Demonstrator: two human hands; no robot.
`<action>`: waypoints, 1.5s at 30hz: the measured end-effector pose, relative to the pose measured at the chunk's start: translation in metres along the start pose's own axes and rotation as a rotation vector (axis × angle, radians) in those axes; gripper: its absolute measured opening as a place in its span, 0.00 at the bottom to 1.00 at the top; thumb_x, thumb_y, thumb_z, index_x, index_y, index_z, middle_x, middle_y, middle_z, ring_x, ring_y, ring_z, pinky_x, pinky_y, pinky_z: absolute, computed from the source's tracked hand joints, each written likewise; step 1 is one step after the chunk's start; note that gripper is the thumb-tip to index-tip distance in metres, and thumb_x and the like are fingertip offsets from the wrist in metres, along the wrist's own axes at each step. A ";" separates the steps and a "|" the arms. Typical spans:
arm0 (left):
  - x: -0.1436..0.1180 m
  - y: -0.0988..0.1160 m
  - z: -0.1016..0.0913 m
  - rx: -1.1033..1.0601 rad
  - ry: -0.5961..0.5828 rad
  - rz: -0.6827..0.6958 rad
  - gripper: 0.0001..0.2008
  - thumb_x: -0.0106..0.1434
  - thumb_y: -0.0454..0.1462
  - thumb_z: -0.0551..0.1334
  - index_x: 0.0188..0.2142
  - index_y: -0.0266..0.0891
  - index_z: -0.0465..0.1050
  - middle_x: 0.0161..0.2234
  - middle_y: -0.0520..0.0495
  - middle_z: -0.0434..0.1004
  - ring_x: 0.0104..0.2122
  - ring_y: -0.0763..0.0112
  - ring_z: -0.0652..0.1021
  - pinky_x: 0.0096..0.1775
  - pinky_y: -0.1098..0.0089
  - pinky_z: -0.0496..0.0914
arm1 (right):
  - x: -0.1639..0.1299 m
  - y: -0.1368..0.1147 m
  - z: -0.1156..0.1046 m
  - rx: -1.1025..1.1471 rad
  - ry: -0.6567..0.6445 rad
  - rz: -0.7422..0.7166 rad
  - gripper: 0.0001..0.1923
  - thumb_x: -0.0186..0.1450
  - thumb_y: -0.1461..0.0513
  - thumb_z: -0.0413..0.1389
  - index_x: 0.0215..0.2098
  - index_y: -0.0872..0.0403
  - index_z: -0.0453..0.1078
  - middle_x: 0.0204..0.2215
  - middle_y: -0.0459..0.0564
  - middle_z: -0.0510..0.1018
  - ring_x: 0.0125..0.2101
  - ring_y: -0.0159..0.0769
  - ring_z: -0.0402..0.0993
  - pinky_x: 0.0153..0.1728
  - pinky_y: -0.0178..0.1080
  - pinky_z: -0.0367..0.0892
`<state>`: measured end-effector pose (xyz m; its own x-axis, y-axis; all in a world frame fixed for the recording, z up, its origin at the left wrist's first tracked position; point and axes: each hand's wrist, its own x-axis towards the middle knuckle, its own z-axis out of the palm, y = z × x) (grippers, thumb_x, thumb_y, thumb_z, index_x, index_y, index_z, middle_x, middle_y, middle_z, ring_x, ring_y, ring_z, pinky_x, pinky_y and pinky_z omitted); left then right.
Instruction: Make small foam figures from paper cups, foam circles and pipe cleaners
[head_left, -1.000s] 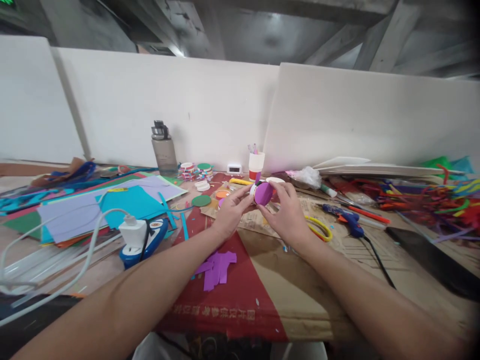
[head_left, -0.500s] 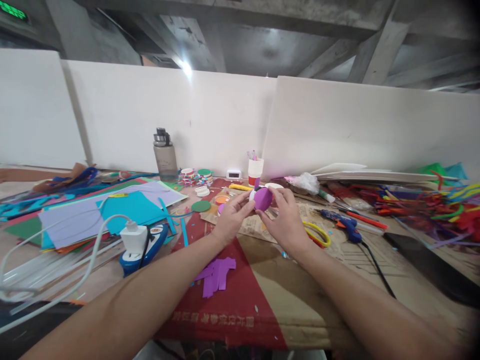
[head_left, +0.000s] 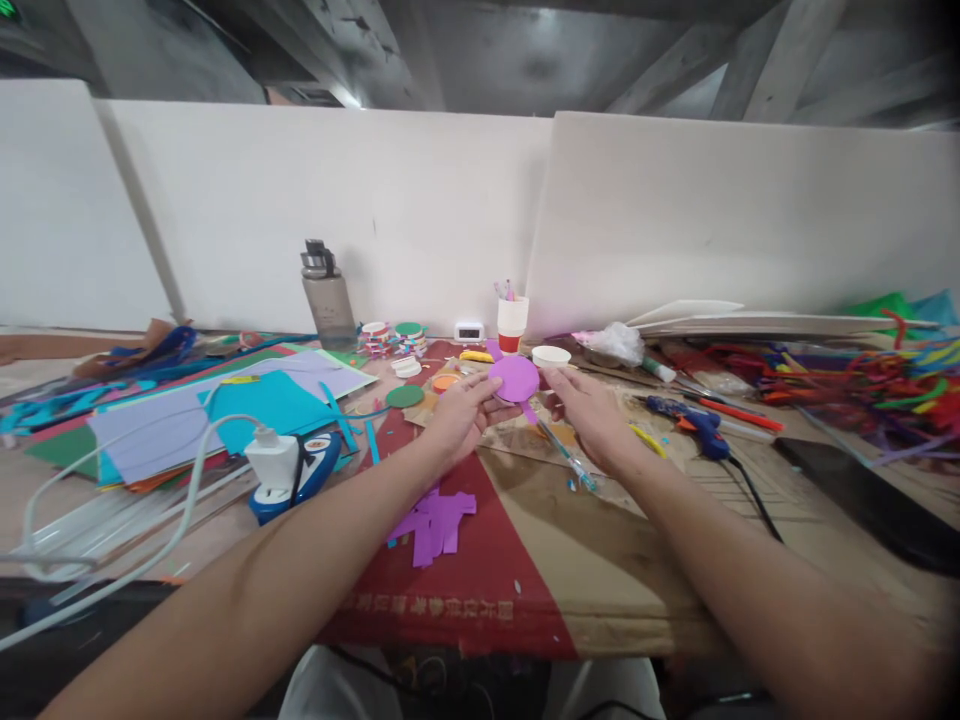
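Observation:
My left hand (head_left: pixel 463 415) grips a round purple paper disc (head_left: pixel 514 380) at its left edge, thumb on top and fingers beneath. The disc's flat purple face is turned up toward me. Narrow purple strips stick out from it at the top and at the lower right. My right hand (head_left: pixel 589 412) is beside the disc's right edge, fingers slightly bent and apart, with nothing visible in them. Below it lies a clear pen with a teal end (head_left: pixel 576 465). Nearer to me, a loose pile of purple paper strips (head_left: pixel 439 525) rests on the red part of the cardboard (head_left: pixel 495 570).
Left are coloured paper sheets (head_left: pixel 262 410), a power strip (head_left: pixel 296 480) and a bottle (head_left: pixel 330 310). A paper cup (head_left: pixel 512 325) with pens and a white lid (head_left: pixel 551 356) stand behind. A glue gun (head_left: pixel 694 428) and a black tablet-like slab (head_left: pixel 862 500) lie right.
The purple disc has turned from tilted to face up, showing strips on both sides. My right hand has let go of it and moved slightly right. The view has tipped down.

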<state>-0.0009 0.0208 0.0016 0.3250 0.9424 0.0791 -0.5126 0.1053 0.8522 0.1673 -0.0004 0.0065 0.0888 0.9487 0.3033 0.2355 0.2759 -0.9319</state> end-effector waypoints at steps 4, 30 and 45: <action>-0.003 -0.001 0.003 0.040 -0.064 -0.040 0.10 0.61 0.31 0.63 0.43 0.30 0.75 0.39 0.38 0.82 0.33 0.67 0.82 0.43 0.62 0.78 | 0.001 0.006 0.003 0.113 -0.061 0.115 0.23 0.56 0.42 0.57 0.26 0.54 0.68 0.20 0.43 0.68 0.21 0.29 0.62 0.22 0.35 0.58; -0.002 -0.004 -0.001 0.433 -0.070 0.029 0.24 0.49 0.47 0.73 0.42 0.34 0.76 0.37 0.44 0.81 0.28 0.72 0.78 0.30 0.71 0.75 | 0.001 0.012 0.007 0.324 -0.079 0.141 0.23 0.44 0.46 0.68 0.25 0.55 0.71 0.18 0.41 0.68 0.20 0.25 0.54 0.22 0.35 0.51; -0.003 -0.001 -0.001 0.490 -0.067 0.027 0.22 0.48 0.49 0.72 0.37 0.34 0.79 0.33 0.45 0.80 0.28 0.73 0.75 0.28 0.74 0.68 | -0.002 0.011 0.012 0.259 -0.036 0.130 0.24 0.46 0.43 0.65 0.26 0.55 0.70 0.20 0.42 0.70 0.20 0.26 0.57 0.23 0.35 0.52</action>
<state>-0.0025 0.0183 -0.0003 0.3754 0.9186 0.1236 -0.0928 -0.0955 0.9911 0.1585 0.0026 -0.0069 0.0669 0.9823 0.1747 -0.0309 0.1771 -0.9837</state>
